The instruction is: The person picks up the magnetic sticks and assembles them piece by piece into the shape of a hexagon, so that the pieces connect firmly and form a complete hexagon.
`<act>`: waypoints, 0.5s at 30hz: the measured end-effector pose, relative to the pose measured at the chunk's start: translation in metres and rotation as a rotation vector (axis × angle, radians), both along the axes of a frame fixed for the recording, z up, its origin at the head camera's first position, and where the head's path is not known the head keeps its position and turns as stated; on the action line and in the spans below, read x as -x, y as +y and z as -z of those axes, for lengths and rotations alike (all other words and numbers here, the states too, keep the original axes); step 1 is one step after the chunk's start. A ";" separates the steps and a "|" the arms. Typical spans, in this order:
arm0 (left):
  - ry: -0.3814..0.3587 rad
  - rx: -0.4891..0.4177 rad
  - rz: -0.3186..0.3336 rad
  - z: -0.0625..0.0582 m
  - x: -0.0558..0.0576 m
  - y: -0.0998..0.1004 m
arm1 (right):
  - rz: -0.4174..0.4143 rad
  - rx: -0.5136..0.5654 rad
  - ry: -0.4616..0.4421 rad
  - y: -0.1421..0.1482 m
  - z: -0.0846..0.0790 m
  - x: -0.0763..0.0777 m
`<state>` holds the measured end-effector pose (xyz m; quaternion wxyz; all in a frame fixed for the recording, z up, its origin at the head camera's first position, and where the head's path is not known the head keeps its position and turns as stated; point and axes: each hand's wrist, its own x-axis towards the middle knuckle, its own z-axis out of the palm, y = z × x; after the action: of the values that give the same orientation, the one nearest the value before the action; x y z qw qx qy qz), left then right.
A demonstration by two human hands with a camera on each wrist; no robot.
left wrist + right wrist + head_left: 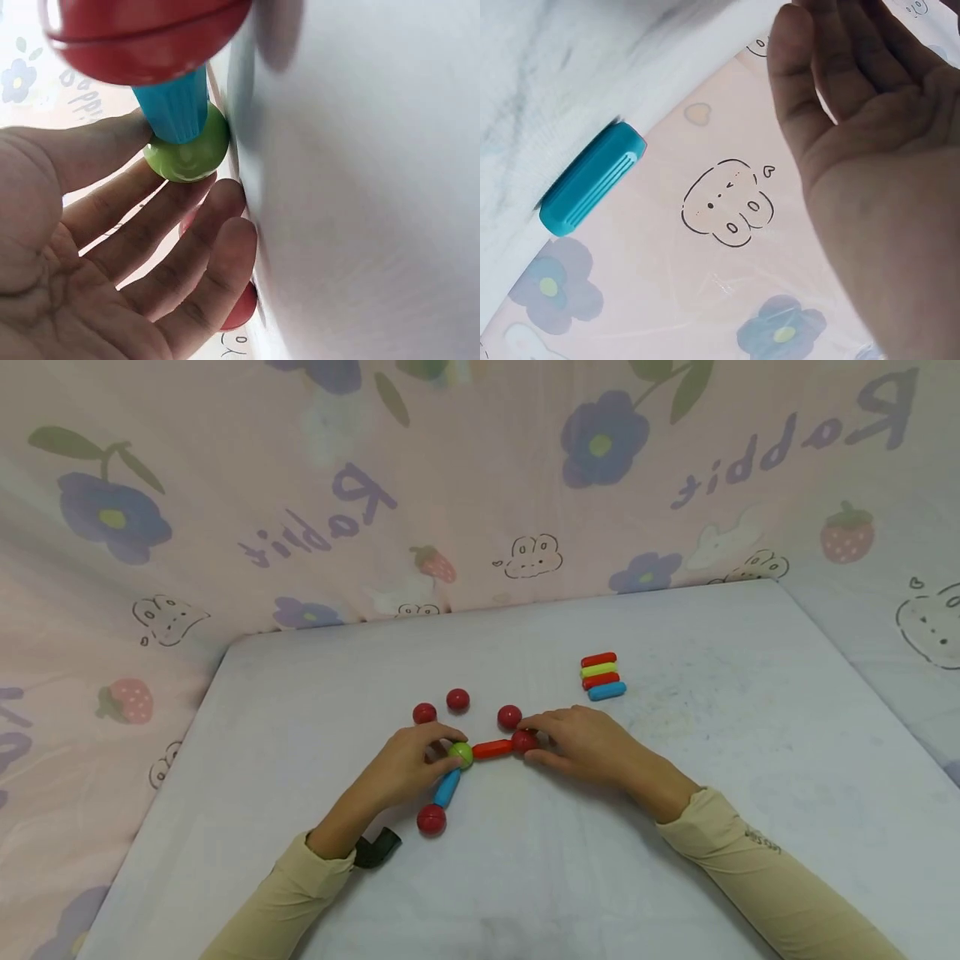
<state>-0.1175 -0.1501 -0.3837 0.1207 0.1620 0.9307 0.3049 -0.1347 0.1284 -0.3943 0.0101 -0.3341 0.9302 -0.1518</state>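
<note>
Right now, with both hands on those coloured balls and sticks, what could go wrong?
The red stick runs between the green ball, pinched by the left hand, and the red ball in the right hand; uneven pushing might work it loose. Another red ball lies close to the right hand, so a nudge could send it rolling. The blue stick also meets the green ball, so twisting there might detach it.

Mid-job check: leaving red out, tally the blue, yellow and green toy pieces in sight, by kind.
Green ball: 1, pinched by the left hand
Blue sticks: 2, one against that ball, one lying loose
Yellow stick: 1, loose
Total: 4
</note>
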 end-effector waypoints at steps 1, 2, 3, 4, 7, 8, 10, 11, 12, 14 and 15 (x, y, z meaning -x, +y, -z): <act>-0.002 0.001 -0.007 0.000 0.000 -0.001 | 0.002 -0.004 0.000 0.000 0.000 0.000; -0.002 0.004 -0.008 -0.001 0.001 -0.002 | 0.003 -0.006 -0.001 0.000 0.000 0.000; -0.003 0.005 -0.010 -0.001 0.001 -0.002 | 0.006 -0.011 -0.002 0.000 0.000 0.000; -0.002 0.007 -0.011 -0.002 0.001 -0.003 | 0.006 -0.013 -0.002 0.000 0.000 0.000; 0.000 0.011 -0.017 -0.003 0.002 -0.004 | 0.014 -0.024 0.000 0.000 -0.001 0.001; -0.001 0.012 -0.023 -0.003 0.002 -0.005 | 0.016 -0.029 0.006 0.001 -0.001 0.002; -0.002 0.018 -0.040 -0.003 0.003 -0.005 | 0.010 -0.049 0.040 0.005 -0.003 0.003; -0.004 0.021 -0.051 -0.003 0.003 -0.006 | 0.004 -0.057 0.061 0.008 -0.003 0.004; -0.007 0.024 -0.061 -0.003 0.003 -0.006 | -0.007 -0.064 0.081 0.012 -0.004 0.005; -0.006 0.028 -0.067 -0.002 0.002 -0.007 | -0.024 -0.075 0.121 0.022 -0.006 0.007; -0.009 0.031 -0.070 -0.001 0.002 -0.008 | -0.027 -0.078 0.132 0.028 -0.007 0.008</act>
<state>-0.1192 -0.1577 -0.3822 0.1166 0.1259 0.9399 0.2952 -0.1429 0.1560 -0.3871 -0.0363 -0.3554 0.9294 -0.0929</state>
